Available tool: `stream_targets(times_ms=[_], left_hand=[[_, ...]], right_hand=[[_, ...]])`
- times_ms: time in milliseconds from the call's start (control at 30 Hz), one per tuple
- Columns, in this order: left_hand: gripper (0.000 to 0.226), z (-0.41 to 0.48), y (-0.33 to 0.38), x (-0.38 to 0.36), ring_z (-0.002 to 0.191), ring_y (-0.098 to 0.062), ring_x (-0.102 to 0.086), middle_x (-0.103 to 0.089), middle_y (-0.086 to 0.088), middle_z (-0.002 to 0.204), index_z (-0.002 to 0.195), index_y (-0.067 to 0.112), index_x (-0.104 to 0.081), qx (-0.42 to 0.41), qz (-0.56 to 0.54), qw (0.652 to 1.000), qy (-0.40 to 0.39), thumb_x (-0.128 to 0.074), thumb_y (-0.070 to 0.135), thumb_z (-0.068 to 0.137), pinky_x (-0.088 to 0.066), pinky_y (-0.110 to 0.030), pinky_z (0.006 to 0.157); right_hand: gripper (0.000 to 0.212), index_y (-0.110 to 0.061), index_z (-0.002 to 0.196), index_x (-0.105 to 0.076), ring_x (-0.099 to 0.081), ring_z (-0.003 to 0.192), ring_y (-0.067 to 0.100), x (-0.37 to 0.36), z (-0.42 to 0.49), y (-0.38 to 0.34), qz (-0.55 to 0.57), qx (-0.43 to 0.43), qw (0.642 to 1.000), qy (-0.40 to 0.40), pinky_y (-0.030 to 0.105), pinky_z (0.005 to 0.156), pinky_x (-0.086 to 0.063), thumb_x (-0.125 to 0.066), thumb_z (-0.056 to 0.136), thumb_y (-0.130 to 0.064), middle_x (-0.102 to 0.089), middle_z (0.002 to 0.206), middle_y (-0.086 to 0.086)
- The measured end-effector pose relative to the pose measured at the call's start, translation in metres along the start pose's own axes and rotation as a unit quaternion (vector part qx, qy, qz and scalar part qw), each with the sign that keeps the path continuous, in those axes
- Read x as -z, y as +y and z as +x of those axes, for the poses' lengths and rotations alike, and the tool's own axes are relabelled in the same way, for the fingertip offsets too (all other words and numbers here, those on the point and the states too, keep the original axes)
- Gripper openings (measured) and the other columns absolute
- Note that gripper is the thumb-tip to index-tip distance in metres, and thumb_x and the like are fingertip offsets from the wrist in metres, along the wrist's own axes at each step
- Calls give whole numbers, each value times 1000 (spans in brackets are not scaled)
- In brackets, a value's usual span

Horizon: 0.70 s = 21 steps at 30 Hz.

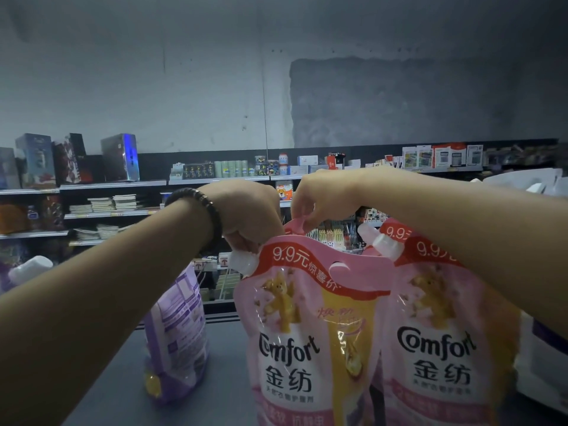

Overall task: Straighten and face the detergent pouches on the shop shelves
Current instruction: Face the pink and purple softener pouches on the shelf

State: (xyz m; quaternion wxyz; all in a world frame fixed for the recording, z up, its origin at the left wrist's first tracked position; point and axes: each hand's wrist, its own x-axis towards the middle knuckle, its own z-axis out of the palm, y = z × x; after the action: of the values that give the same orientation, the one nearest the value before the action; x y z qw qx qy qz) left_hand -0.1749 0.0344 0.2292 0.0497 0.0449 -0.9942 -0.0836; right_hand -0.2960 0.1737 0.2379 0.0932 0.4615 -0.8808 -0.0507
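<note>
Two pink packs, bases cropped by the frame: front pink pouch (310,333) and second pink pouch (439,336), the latter part-hidden by the right forearm. Left hand (246,213) curls its fingers round the front pink pouch's top corner by the spout (242,262); right hand (322,195) pinches its top flap. Purple pouch (178,333) stands to the left on the shelf (224,379).

A shiny blue-lit box (120,157) stands on the far top shelf. Just left of it stand taller printed boxes (35,159). One shelf below it lie stacked notebooks (124,202). Right of it, on the same level, are pale green canisters (232,168), and much farther right, carded calculators (442,155). Above it rises a grey wall (153,87) with a darker patch (415,99).
</note>
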Motion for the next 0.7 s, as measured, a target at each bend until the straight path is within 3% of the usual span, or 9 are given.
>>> stream_targets(times_ms=[167,367,533,700], left_hand=[[10,1,-5,0,65,-16,-79,-80,0,74,103,14,-82,4,10,1000,12,-77,20,96,-65,-27,59],[21,-3,-10,0,59,-14,-76,-79,-1,84,115,18,-79,-4,2,1000,21,-74,9,97,-63,-27,56],[26,-5,-14,0,46,-9,-70,-74,1,83,116,19,-78,-8,-11,999,30,-78,6,92,-53,-21,44],[30,-6,-17,1,47,-10,-71,-73,0,90,115,19,-78,-6,-9,1000,28,-84,7,88,-54,-22,44]], right_hand=[[13,-31,111,-80,-67,86,-1,-2,-7,1,9,-18,999,26,30,83,-59,-74,99,-30,-67,90,-23],[12,-33,108,-81,-77,81,9,1,-19,3,50,-35,998,21,31,81,-64,-76,97,-34,-76,93,-17],[17,-29,112,-81,-63,77,-4,3,-32,-3,22,-41,998,38,19,69,-50,-74,99,-37,-67,89,-24],[18,-28,115,-80,-57,71,-5,4,-42,-9,7,-46,998,49,15,62,-39,-72,100,-36,-60,81,-27]])
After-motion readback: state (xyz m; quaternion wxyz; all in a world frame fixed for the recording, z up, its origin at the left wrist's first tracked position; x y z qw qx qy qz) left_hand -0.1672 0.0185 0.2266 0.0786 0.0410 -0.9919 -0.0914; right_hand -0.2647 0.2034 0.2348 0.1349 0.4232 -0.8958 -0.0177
